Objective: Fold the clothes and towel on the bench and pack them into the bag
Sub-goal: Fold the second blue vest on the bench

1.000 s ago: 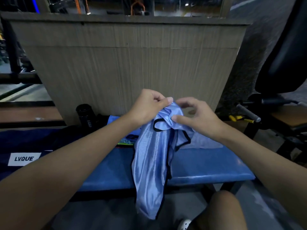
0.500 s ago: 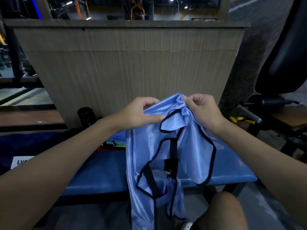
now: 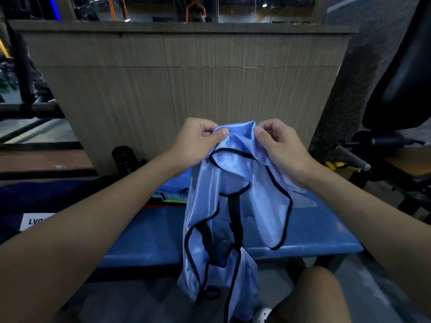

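Closest to me, a bare knee [image 3: 312, 297] and the toe of a white shoe [image 3: 263, 314] sit at the bottom edge. The tail of the shiny light-blue garment [image 3: 205, 206] hangs right down beside them, past the front lip of the blue bench [image 3: 144, 231]. Following it up, black trim loops around its openings and the cloth drapes in front of the bench seat, bunched rather than flat. At the top, both hands have it: the left hand [image 3: 198, 138] pinches the upper edge between thumb and curled fingers, and the right hand [image 3: 279, 142] does the same just beside it, so the garment is held up in the air between them. Off to the left on the bench lies the dark navy bag [image 3: 46, 194] with a white label [image 3: 35, 221] – I can only read part of the lettering. Behind the left forearm there's a folded blue item [image 3: 172, 183], and a black cylinder [image 3: 122, 158] stands near it. On the right are a yellow-handled tool [image 3: 342, 165] and a black padded seat [image 3: 401, 78]. Farthest back, a ribbed wooden panel [image 3: 186, 89] fills the view.
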`<control>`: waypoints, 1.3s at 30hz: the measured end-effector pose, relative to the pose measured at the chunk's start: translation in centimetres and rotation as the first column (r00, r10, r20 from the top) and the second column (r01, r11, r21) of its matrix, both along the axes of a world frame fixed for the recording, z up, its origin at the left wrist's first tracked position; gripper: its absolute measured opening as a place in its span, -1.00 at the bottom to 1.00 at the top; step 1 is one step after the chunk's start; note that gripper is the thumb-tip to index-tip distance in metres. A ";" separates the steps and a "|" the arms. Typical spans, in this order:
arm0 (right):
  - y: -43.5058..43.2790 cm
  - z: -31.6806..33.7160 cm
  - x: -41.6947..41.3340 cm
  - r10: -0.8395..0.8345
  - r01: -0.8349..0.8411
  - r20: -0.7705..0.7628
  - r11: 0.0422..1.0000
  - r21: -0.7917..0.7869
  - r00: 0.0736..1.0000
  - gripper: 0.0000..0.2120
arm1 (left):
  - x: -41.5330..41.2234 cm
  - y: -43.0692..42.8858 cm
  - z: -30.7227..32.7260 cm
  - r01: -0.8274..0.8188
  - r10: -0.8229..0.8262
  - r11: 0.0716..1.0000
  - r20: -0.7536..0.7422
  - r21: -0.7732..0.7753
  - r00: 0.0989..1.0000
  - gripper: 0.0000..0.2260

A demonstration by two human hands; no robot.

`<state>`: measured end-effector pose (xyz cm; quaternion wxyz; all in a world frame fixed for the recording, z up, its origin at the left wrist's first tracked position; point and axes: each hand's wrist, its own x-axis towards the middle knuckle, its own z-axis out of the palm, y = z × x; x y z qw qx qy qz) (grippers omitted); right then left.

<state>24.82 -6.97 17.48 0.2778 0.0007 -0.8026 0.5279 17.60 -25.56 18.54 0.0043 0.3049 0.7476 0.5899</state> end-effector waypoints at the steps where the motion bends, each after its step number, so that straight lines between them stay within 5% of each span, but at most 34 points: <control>1: -0.4 0.1 0.3 0.065 -0.065 0.001 0.998 -0.004 0.998 -0.92 | 0.1 0.1 0.3 -0.012 0.012 1.000 -0.004 0.008 1.000 -0.78; 5: -0.8 -0.2 0.8 0.277 -0.290 0.134 0.953 0.086 0.951 -0.71 | 0.8 0.8 1.1 -0.027 0.027 1.000 -0.008 0.003 1.000 -0.82; 9: -1.2 -0.2 0.3 0.153 -0.152 0.019 0.988 -0.010 0.988 -0.95 | 1.1 0.5 0.4 0.073 -0.073 0.997 0.035 0.006 0.997 -0.91; 15: 0.4 0.6 -0.1 -0.020 0.015 -0.032 0.991 -0.136 0.999 -0.82 | 0.2 -2.6 -3.7 0.140 -0.100 0.960 0.167 -0.244 0.981 -0.85; 17: 1.3 -0.1 -0.4 -0.072 0.074 0.046 0.996 -0.044 0.996 -0.90 | -0.2 -2.7 -3.5 0.058 -0.031 0.977 0.132 -0.205 0.991 -0.83; 19: 1.6 -1.0 -0.6 -0.148 0.125 0.112 0.975 0.185 0.983 -0.66 | -0.3 -2.0 -2.6 -0.022 0.035 0.987 0.077 -0.160 0.996 -0.81; 21: 0.6 -1.5 0.0 -0.181 0.166 0.010 0.922 0.350 0.983 -0.47 | -0.2 -0.8 -1.4 -0.078 0.085 0.989 0.047 -0.123 0.995 -0.82; 25: -2.6 -1.8 1.7 0.033 -0.002 -0.065 0.903 0.430 0.997 -0.56 | -0.2 1.2 0.7 -0.177 0.177 0.984 0.008 -0.018 0.984 -0.81; 29: -3.4 -2.9 0.7 -0.038 0.047 -0.028 0.760 0.649 0.999 -0.73 | 0.0 2.1 1.7 -0.210 0.210 0.977 0.016 0.023 0.978 -0.78; 34: -3.6 -2.1 0.3 -0.008 0.032 -0.072 0.938 0.345 0.997 -0.81 | -0.2 1.0 1.0 -0.246 0.233 0.967 0.153 0.067 0.960 -0.89; 37: -3.4 -0.8 -0.3 -0.075 0.096 -0.100 0.968 0.230 0.992 -0.77 | 0.0 0.1 -0.9 -0.118 0.076 0.985 0.292 0.127 0.953 -0.72; 39: -3.2 -0.2 -1.0 -0.104 0.122 -0.104 0.976 0.182 0.989 -0.73 | 0.4 -0.5 -2.4 -0.003 -0.005 0.999 0.248 0.034 0.969 -0.65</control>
